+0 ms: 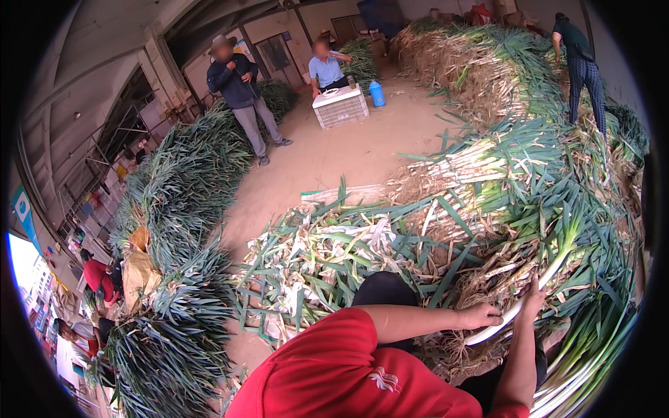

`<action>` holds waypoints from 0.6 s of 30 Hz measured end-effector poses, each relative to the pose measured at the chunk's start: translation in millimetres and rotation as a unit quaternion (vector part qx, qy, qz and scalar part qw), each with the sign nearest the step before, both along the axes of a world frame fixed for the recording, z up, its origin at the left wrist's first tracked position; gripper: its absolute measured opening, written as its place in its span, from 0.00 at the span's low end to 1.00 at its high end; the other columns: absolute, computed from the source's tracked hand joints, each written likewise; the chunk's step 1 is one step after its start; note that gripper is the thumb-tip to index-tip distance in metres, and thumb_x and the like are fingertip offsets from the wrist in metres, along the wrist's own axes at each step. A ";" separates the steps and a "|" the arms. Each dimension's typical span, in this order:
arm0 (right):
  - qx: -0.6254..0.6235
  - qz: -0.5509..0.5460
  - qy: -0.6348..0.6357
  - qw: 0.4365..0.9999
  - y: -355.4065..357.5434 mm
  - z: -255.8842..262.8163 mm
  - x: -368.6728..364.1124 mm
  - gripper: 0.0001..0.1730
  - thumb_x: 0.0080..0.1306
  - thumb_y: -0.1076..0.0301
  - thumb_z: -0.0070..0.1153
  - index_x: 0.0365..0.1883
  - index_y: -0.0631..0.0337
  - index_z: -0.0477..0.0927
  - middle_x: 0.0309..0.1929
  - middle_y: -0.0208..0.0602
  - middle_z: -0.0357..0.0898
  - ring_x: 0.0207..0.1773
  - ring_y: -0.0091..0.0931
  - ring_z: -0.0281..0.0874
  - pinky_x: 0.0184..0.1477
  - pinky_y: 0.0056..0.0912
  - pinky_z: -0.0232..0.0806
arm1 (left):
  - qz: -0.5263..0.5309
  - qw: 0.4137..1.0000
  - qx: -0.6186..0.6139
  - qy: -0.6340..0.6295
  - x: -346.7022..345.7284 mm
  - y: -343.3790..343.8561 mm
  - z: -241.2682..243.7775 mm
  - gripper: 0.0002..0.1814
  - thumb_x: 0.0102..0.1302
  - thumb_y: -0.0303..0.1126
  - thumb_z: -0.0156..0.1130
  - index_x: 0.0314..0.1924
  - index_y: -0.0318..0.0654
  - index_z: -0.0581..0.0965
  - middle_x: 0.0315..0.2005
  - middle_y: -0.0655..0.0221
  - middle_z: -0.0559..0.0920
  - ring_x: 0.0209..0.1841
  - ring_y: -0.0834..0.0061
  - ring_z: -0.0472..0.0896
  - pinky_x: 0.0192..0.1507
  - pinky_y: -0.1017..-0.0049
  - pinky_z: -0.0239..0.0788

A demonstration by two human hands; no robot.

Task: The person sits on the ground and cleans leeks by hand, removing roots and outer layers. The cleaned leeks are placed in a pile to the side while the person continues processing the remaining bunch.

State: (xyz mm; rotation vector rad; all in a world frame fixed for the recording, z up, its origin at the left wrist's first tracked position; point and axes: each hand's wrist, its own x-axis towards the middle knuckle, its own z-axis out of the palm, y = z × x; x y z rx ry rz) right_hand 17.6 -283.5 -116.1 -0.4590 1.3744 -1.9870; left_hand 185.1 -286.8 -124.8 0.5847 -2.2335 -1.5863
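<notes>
My right hand [532, 302] is closed around the white shaft of a long green onion [549, 273]. The onion lies aslant, its pale root end low on the left and its green leaves up to the right. Close to that lower end is my left hand [480, 316], its fingers curled beside the shaft. Whether they pinch a thin piece of peel cannot be made out. Unpeeled onions with brown, dirty roots [478, 285] lie just beyond my hands. Clean white-stemmed green onions [569, 379] are laid together at the lower right.
Stripped leaves and peelings [334, 256] form a heap ahead. Tall stacks of green onions [470, 68] line the right, and leafy piles [193, 162] the left. Behind an upturned plastic crate [342, 111] sits a person; a blue jug [376, 94] stands beside it. Other people stand or work nearby.
</notes>
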 end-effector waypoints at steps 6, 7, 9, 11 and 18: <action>-0.021 -0.017 -0.033 0.999 0.1 -13.6 -19.8 0.08 0.64 0.64 0.53 0.35 0.56 0.69 0.17 0.22 0.63 0.17 0.16 0.58 0.18 0.18 0.52 | -0.030 0.989 0.123 -0.080 6.8 20.7 30.0 0.24 0.67 0.50 0.50 0.42 0.33 0.72 0.24 0.65 0.80 0.25 0.76 0.78 0.29 0.74 0.70; -0.042 -0.005 -0.051 0.998 1.1 -13.0 -21.8 0.08 0.64 0.64 0.53 0.34 0.56 0.69 0.17 0.22 0.63 0.17 0.16 0.58 0.18 0.18 0.51 | -0.027 0.978 0.197 -0.070 10.0 23.9 37.8 0.22 0.68 0.50 0.48 0.41 0.33 0.72 0.23 0.65 0.80 0.23 0.77 0.78 0.26 0.75 0.70; -0.057 0.038 -0.100 0.993 7.5 -8.3 -24.5 0.06 0.64 0.65 0.51 0.34 0.55 0.69 0.16 0.21 0.61 0.17 0.16 0.57 0.18 0.19 0.51 | -0.042 0.955 0.293 0.000 9.1 25.4 27.5 0.18 0.69 0.45 0.47 0.38 0.36 0.73 0.20 0.66 0.79 0.19 0.79 0.77 0.21 0.77 0.68; -0.089 0.083 -0.164 0.979 17.7 3.4 -24.3 0.06 0.64 0.65 0.50 0.35 0.55 0.69 0.16 0.20 0.60 0.17 0.16 0.57 0.17 0.18 0.51 | -0.039 0.934 0.353 0.036 11.4 31.5 35.5 0.17 0.70 0.44 0.47 0.38 0.36 0.73 0.21 0.66 0.80 0.21 0.79 0.78 0.22 0.77 0.69; -0.042 0.036 -0.051 0.997 33.2 12.7 -63.2 0.08 0.61 0.67 0.52 0.34 0.58 0.68 0.18 0.22 0.62 0.17 0.18 0.60 0.19 0.21 0.55 | 0.044 0.981 0.065 -0.178 5.1 39.7 10.9 0.11 0.66 0.34 0.50 0.37 0.34 0.75 0.23 0.62 0.80 0.26 0.71 0.80 0.29 0.71 0.69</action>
